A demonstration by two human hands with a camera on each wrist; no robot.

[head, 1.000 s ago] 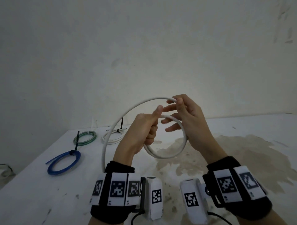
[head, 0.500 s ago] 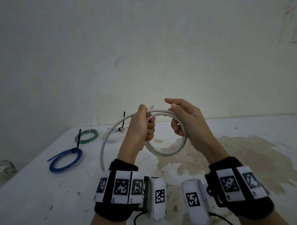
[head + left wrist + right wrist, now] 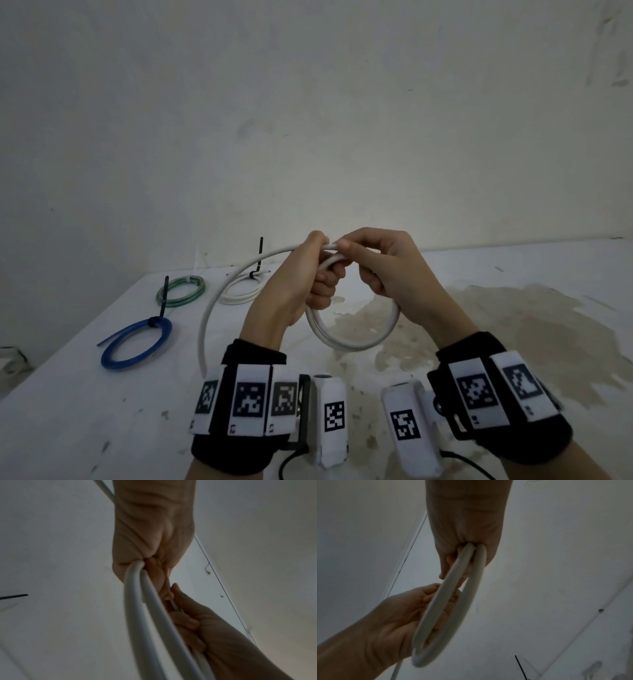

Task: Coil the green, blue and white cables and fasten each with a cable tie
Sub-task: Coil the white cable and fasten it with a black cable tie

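I hold a thick white cable point(image 3: 356, 342) above the table, wound into a double loop that hangs below both hands. My left hand point(image 3: 318, 270) grips the loop's top in a fist, and two strands leave that fist point(image 3: 137, 601). My right hand point(image 3: 370, 260) pinches the same strands beside it, fingers curled round them point(image 3: 471, 555). The cable's loose tail point(image 3: 209, 315) arcs left and down toward my left wrist. On the table lie a tied blue coil point(image 3: 137, 342), a tied green coil point(image 3: 181, 291) and a tied thin white coil point(image 3: 239, 291).
The white table point(image 3: 85, 411) has a brown stained patch point(image 3: 496, 325) on its right half. A pale wall point(image 3: 308, 120) rises just behind the table's far edge. Black cable-tie tails point(image 3: 261, 253) stick up from the tied coils.
My hands have come together and dropped slightly. The right hand went from open fingers guiding the cable to pinching the loop's top beside the left fist. The loop has tightened.
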